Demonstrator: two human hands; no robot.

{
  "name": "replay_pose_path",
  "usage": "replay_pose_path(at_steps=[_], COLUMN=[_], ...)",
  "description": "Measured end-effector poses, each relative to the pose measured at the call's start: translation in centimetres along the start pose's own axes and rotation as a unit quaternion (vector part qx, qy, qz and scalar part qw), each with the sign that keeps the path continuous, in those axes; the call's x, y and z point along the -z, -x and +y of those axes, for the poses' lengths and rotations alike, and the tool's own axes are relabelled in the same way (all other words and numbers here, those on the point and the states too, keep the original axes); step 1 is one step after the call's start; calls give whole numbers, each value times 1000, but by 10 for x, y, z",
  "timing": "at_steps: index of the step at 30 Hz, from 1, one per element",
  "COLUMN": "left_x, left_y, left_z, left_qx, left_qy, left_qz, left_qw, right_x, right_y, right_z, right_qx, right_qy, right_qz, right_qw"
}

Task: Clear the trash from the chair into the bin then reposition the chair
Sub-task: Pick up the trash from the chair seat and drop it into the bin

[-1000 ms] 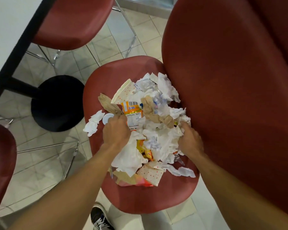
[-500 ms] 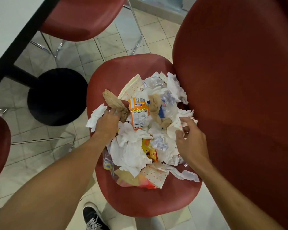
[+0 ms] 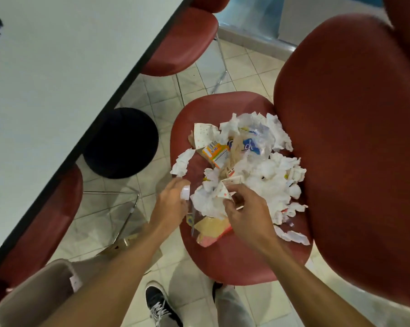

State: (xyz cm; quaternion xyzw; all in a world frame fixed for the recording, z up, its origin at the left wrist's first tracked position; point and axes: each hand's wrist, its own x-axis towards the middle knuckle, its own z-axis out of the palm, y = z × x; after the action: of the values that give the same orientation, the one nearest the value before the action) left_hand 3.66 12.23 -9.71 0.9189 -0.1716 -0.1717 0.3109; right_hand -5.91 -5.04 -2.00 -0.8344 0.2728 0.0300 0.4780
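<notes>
Both hands work the near edge of the heap. Left hand [image 3: 169, 204] is curled round a small white cap [image 3: 185, 192], which shows between thumb and fingers, so it has a grip on one small loose piece that would otherwise roll off the seat. Right hand [image 3: 246, 214] is pinched on a dotted paper scrap [image 3: 224, 191] and the crumpled white tissue [image 3: 207, 204] bunched under it; the fingers close from above, a sensible way to gather soft paper into one wad rather than lifting it sheet by sheet. The two hands sit close together, just apart.

Beyond them the trash [image 3: 253, 166] is still piled on the chair [image 3: 234, 263]: tissues, an orange carton [image 3: 217, 153], a clear wrapper with blue print [image 3: 252, 143] and a flattened pinkish packet [image 3: 212, 232] at the near side. One tissue [image 3: 181, 162] lies apart at the seat's left edge. The heap leans against the backrest side, which keeps it from spilling that way.

A beige bin [image 3: 34, 296] (only its rim and wall show, at lower left) stands by the left arm, near enough for a short swing from seat to bin. By my reading, clearing has barely begun and the chair cannot be moved until the seat is bare.

A white table [image 3: 57, 79] with a black base [image 3: 121, 142] stands to the left.
</notes>
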Motion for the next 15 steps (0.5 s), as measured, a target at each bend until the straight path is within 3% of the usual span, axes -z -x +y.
replay_pose_path(at_steps=[9, 15], left_x=[55, 86], left_y=[94, 155], left_z=[-34, -77], left_qx=[122, 198], left_qy=[69, 104], left_qz=[16, 48], left_qw=[990, 973], right_x=[-62, -116], right_y=[57, 93], right_z=[-33, -60], right_qx=[0, 30], right_qy=[81, 113], right_qz=[-30, -101], right_qw=[996, 988])
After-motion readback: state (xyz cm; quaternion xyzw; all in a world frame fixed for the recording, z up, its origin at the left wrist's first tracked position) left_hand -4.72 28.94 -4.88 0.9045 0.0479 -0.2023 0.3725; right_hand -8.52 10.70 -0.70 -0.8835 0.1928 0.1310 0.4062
